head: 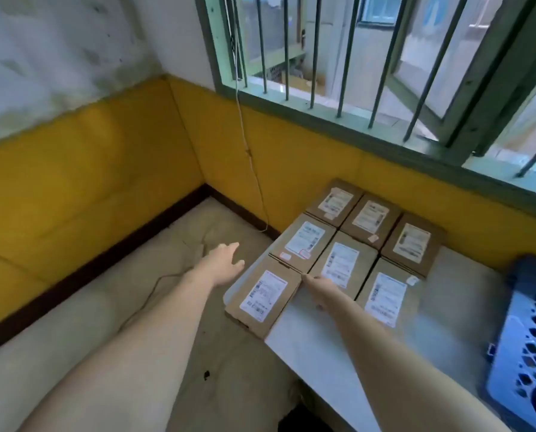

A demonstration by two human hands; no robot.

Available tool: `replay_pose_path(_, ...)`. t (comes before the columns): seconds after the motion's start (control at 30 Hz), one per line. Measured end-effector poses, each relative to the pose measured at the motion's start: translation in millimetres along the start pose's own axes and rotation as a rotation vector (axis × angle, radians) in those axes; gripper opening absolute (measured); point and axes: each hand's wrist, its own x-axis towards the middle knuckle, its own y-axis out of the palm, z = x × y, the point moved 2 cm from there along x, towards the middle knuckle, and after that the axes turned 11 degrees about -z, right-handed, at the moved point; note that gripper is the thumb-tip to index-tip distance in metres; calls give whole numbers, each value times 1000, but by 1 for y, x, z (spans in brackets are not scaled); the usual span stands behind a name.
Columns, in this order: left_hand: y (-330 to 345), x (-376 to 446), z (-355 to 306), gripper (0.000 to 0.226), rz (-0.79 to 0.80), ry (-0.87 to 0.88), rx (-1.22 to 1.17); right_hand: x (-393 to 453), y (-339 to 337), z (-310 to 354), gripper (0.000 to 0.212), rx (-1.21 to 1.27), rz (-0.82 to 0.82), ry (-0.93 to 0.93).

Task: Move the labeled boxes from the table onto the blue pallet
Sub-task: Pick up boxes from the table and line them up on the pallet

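Several flat brown cardboard boxes with white labels lie in rows on the white table under the window. The nearest box hangs over the table's left edge. My left hand hovers open just left of that box, fingers spread, holding nothing. My right hand rests on the seam between the nearest box and the box beside it; its fingers point into the gap and are partly hidden. The blue pallet, a slotted plastic grid, stands at the table's right end.
A yellow and white wall meets in a corner at the left, over a worn concrete floor. A thin cord hangs down the wall from the barred window. A dark spot marks the floor near my left arm.
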Motion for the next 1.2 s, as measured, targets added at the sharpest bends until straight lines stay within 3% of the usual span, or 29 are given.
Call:
replay_pose_path(0.23,66,27,17,59,219,-91,-64,35,59,-11,61,318,142,351)
replay_pose_path(0.33,88,40,26,54,266,-136,-111,36,76,-11,54,372,201,434)
replay_pose_path(0.67,104,64,37,59,430,-277,-282,23,97,8,49,402,202,527)
replay_pose_path(0.73,97,68,40,52,394,-290,-321,20,94,15,54,422,237,514)
replay_pose_path(0.83,78,73,44,46,312,-256,-309,8,81,37,46,467,240,448)
replay_pose_path(1.07,23,81,0,30,187,-38,-426,-21,27,59,23,620,-38,285)
replay_pose_path(1.2,5,74,-60,50,166,102,-506,-38,-20,42,22,721,-231,223)
